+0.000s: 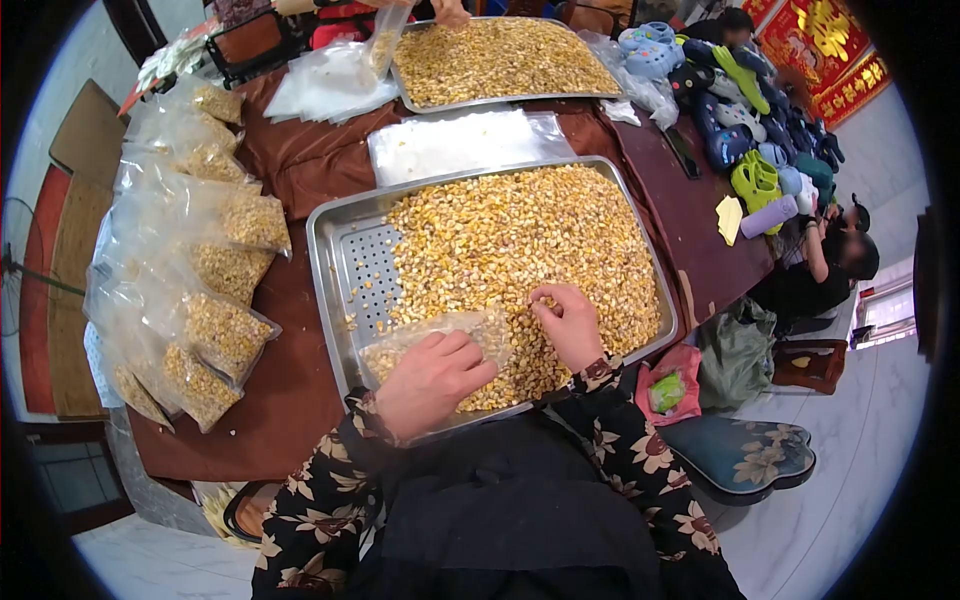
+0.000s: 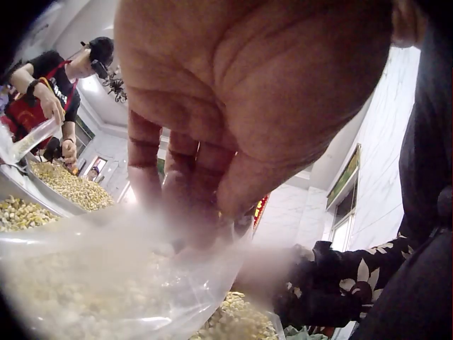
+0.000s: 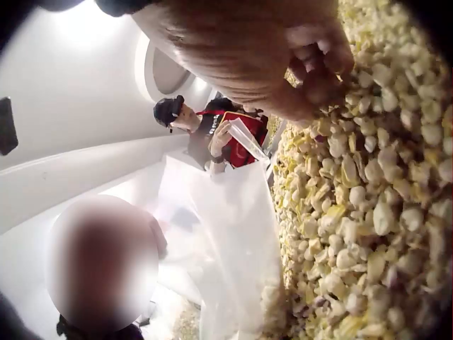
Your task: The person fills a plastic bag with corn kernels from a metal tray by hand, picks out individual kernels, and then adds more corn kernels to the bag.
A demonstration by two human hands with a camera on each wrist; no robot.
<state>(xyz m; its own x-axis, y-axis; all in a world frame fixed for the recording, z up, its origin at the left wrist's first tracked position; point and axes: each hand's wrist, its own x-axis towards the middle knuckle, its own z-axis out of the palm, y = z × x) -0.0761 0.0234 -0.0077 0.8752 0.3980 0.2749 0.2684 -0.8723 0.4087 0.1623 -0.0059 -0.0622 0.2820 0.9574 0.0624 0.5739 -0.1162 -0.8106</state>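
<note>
A perforated metal tray [image 1: 332, 290] holds a broad heap of loose yellow corn kernels [image 1: 520, 230]. My left hand [image 1: 430, 378] grips a clear plastic bag [image 1: 490, 335] that lies low over the tray's near left part. Pale kernels show through the bag's film [image 2: 134, 290] in the left wrist view. My right hand [image 1: 570, 325] is just over the heap, right of the bag, with thumb and forefinger drawn together as if round kernels. In the right wrist view, the curled fingers of the right hand [image 3: 311, 78] are right at the kernels [image 3: 382, 219].
Several filled bags [image 1: 225, 335] line the table's left side. Flat empty bags [image 1: 470, 145] lie beyond my tray. Across the table, a person [image 3: 205, 131] holds a bag at a second corn tray [image 1: 510, 60]. Colourful clogs [image 1: 755, 180] are piled at the right.
</note>
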